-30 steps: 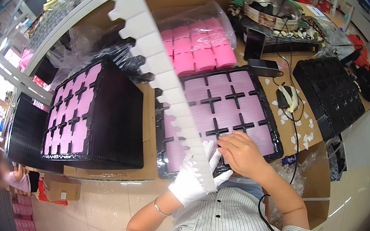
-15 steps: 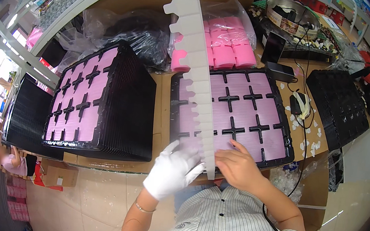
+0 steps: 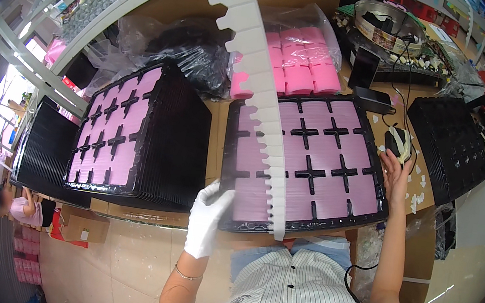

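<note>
A black tray (image 3: 297, 225) with pink-lilac sheets (image 3: 334, 198) in its compartments and black cross-shaped dividers lies on the bench in front of me. My left hand (image 3: 207, 217), in a white glove, is beside the tray's near left edge. Its thumb and fingers stand apart; contact with the rim cannot be made out. My bare right hand (image 3: 395, 178) is at the tray's right edge, fingers stretched out. A pale toothed strip (image 3: 263, 71) crosses in front of the tray and hides part of its left side.
At left stands a tall stack of black trays (image 3: 179, 143), pink sheets in its top one. Pink foam pieces (image 3: 299, 67) in clear plastic lie behind. Rightward are a phone (image 3: 364, 68), a cable, a dark object (image 3: 396, 144) and another black tray stack (image 3: 448, 148). A person (image 3: 26, 209) is far left.
My hands have moved apart from the tray's near middle: the left to its left edge, the right up to its right edge. The whole view has shifted slightly.
</note>
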A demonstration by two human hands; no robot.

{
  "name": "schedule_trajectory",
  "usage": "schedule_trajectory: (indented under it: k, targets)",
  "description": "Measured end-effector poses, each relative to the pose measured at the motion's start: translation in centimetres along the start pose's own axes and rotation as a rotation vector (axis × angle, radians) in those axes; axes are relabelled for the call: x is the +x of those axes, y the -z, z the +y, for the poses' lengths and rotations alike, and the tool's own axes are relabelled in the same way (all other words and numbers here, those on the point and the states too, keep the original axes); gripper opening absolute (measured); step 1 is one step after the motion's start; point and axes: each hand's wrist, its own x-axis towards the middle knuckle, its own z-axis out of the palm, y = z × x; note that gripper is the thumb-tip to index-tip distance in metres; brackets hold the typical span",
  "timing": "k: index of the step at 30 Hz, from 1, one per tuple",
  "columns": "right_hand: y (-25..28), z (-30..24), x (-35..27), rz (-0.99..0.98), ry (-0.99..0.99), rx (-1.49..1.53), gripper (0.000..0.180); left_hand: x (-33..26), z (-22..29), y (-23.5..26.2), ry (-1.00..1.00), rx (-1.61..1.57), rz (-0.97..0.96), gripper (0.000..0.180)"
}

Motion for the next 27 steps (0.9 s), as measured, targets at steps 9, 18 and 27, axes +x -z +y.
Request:
schedule_trajectory:
  k: [9, 18, 27]
  targets:
    - [1.2, 1.4, -0.8, 0.040, 0.188, 0.363, 0.077, -5.2, 6.7, 0.9, -0.334, 0.270, 0.190, 0.054]
    - [1.9, -3.5, -4.5, 0.051, 0.408, 0.189, 0.062, -3.0, 16.9, 29.8, -0.494, 0.142, 0.629, 0.065]
    - [0.7, -5.6, -7.5, 0.084, 0.391, -0.022, 0.063, 2.5, 19.1, 36.3, -0.294, 1.442, 0.890, 0.065]
